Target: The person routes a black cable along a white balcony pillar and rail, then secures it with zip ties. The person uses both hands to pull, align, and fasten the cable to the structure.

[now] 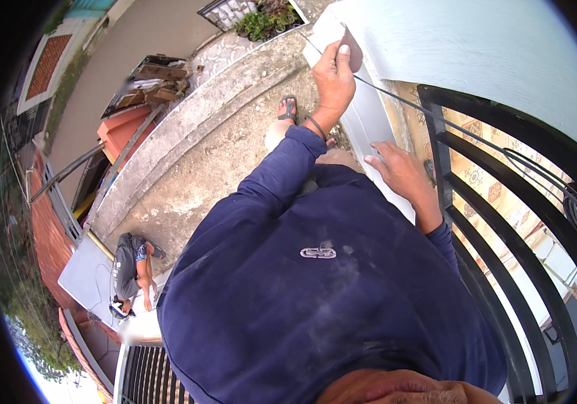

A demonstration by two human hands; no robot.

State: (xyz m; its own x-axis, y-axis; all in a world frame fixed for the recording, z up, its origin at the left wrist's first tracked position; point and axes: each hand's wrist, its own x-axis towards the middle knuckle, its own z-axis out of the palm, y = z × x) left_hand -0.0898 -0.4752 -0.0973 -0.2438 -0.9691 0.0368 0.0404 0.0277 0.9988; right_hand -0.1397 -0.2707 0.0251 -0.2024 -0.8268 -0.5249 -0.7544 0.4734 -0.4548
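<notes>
My left hand (334, 81) grips a brown sheet (351, 50), which looks like sandpaper, against the white-painted edge (325, 30) of the wall at upper centre. A thin dark cable (396, 95) runs behind that hand toward the right. Lower down, my right hand (399, 172) is open, fingers apart and holding nothing, beside a pale vertical strip (369, 121) next to the railing. Whether its fingertips touch that strip, I cannot tell.
Black metal bars (490, 161) stand at my right before patterned tiles (473, 175). At left, another person (130, 269) bends over by a grey panel (86, 279). A weathered concrete ledge (187, 124) curves along the walkway, with rooftops, debris and potted plants (258, 23) beyond.
</notes>
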